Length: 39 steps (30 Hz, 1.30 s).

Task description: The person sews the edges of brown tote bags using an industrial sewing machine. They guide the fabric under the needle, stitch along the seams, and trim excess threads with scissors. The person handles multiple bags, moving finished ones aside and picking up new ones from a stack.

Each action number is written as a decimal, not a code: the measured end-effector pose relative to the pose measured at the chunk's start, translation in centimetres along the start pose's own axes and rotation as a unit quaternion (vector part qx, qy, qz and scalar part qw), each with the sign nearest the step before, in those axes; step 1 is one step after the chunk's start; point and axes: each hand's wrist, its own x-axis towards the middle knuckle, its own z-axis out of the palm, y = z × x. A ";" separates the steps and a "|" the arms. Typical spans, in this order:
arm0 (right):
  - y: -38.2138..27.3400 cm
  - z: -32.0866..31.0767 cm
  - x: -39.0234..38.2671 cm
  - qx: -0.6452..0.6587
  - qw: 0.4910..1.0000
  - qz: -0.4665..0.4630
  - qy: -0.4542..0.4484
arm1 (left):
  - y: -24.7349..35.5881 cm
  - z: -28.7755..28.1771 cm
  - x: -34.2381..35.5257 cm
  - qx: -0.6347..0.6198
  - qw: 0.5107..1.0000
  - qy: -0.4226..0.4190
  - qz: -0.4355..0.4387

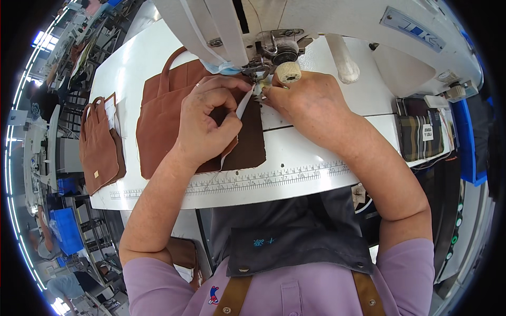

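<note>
A brown bag piece with a handle point(174, 113) lies flat on the white sewing table, its right part a darker brown. My left hand point(208, 118) rests over it, thumb and fingers curled round a raised edge with a narrow white strip point(243, 104). That strip runs up toward the presser foot point(254, 71) of the sewing machine point(337, 16). My right hand point(313, 100) is bent in beside the presser foot, just below a cream knob point(288, 72). Its fingertips are closed close to the strip's upper end; what they pinch is partly hidden.
Another brown bag point(99, 147) with handles lies at the table's left. A printed ruler scale point(253, 181) runs along the near edge. Dark plaid cloth point(421, 134) is at the right, near a blue bin point(469, 142). Workbenches and people are at far left.
</note>
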 end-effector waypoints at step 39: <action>0.4 0.5 -0.8 -0.021 0.997 -0.020 0.067 | 1.7 -0.5 -1.3 0.245 0.954 -0.157 0.064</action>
